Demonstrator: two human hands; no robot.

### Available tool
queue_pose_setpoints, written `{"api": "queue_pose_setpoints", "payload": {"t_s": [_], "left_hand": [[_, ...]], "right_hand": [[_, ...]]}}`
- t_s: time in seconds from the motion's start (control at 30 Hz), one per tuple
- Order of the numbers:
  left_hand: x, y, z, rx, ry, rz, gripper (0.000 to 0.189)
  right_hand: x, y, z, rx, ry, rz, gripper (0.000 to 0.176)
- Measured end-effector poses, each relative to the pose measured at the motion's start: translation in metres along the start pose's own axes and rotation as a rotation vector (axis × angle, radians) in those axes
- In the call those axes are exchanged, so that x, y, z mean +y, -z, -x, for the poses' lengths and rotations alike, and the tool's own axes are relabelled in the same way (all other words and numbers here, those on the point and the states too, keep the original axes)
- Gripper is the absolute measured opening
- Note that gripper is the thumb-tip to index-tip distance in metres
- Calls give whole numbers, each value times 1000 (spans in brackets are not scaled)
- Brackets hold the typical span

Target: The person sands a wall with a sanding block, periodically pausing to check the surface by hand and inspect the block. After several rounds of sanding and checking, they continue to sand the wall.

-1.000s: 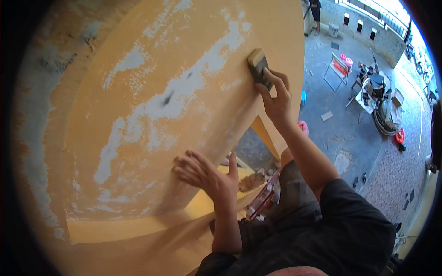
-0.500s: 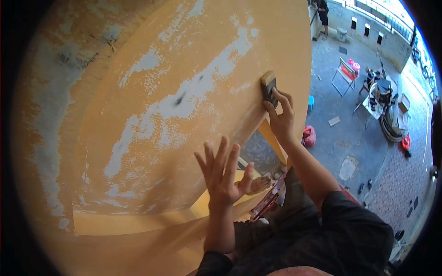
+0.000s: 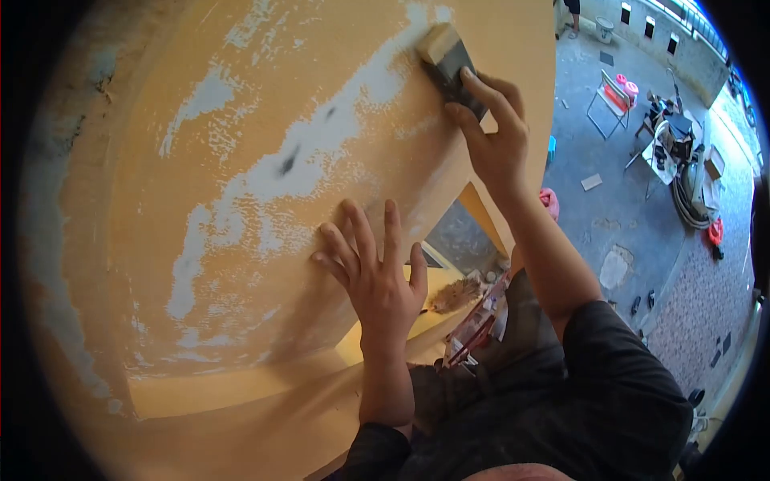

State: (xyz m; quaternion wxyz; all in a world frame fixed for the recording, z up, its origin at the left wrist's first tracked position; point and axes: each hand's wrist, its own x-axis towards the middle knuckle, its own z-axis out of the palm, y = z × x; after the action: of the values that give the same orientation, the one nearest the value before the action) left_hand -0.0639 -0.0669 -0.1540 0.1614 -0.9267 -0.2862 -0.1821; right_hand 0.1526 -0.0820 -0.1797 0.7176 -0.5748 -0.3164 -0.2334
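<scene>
My right hand (image 3: pixel 499 128) grips a sanding block (image 3: pixel 451 68), dark with a tan face, held up against the yellow-orange wall (image 3: pixel 489 48). Thumb and fingers close around the block's lower end. To the lower left, my left hand (image 3: pixel 377 264) has its fingers spread, fingertips at the wall surface, and holds nothing. Between and beyond the hands, a whitish filler patch (image 3: pixel 305 152) with dark smudges runs diagonally across the wall. The block overlaps the upper right end of this patch.
Below my arms is an opening with a yellow ledge (image 3: pixel 353 345); a brush-like item (image 3: pixel 455 297) lies near a red-edged tray (image 3: pixel 473 341). Down on the grey floor stand a folding chair (image 3: pixel 611 104) and a cluttered chair (image 3: pixel 664 156) beside a coiled hose (image 3: pixel 688 200). A person's legs (image 3: pixel 573 16) show far off.
My right hand has moved up and leftward along the wall with the sanding block. My left hand has come down to the wall, its fingers still spread. The view has shifted slightly.
</scene>
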Motion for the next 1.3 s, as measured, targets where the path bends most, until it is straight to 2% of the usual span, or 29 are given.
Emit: {"api": "queue_pose_setpoints", "payload": {"t_s": [0.03, 0.1, 0.17, 0.23, 0.3, 0.33, 0.5, 0.6, 0.63, 0.8, 0.93, 1.0, 1.07, 1.13, 1.2, 1.27, 1.3], "left_hand": [[-1, 1, 1, -10, 6, 47, 61], [-4, 5, -2, 29, 15, 98, 60], [-4, 1, -1, 10, 5, 107, 60], [1, -2, -7, 30, 6, 81, 61], [2, -1, -1, -20, -8, 46, 62], [2, 0, -2, -32, -2, 71, 62], [-1, 11, -3, -48, 6, 217, 67], [2, 5, -3, -21, -6, 134, 68], [1, 4, -3, -30, 4, 132, 68], [0, 25, -6, -73, -26, 305, 72], [-2, 24, -5, -111, -48, 243, 76], [0, 25, -7, -138, -49, 227, 74], [1, 32, -2, -38, -57, 307, 73], [2, 45, 1, 8, -54, 344, 68], [-5, 44, 3, 87, -152, 660, 61], [-5, 50, 0, 89, -166, 732, 53], [-6, 53, -4, 118, -213, 760, 51]], "right_hand": [[8, 4, 18, 4, 3, 6, 39], [37, 10, 70, -41, -130, 77, 40], [48, 16, 87, -50, -101, 89, 40], [38, 14, 64, -81, -118, 114, 39], [27, 8, 27, -9, -40, 72, 38], [15, 8, 13, -19, -99, 8, 39], [40, 16, 47, -71, -15, 88, 41], [9, 4, -11, 0, 81, 60, 41], [-3, 0, -26, 9, 48, 21, 41], [59, 16, 68, -71, 30, 129, 39], [40, 10, 30, -63, 31, 124, 37], [18, 9, 5, -38, -27, 44, 38], [43, 12, 43, -42, -23, 57, 39], [67, 26, 82, -100, -136, 149, 40], [69, 20, 67, -72, -80, 84, 41], [47, 14, 41, -22, -10, 73, 40], [36, 12, 31, -16, -57, 55, 41]]}}
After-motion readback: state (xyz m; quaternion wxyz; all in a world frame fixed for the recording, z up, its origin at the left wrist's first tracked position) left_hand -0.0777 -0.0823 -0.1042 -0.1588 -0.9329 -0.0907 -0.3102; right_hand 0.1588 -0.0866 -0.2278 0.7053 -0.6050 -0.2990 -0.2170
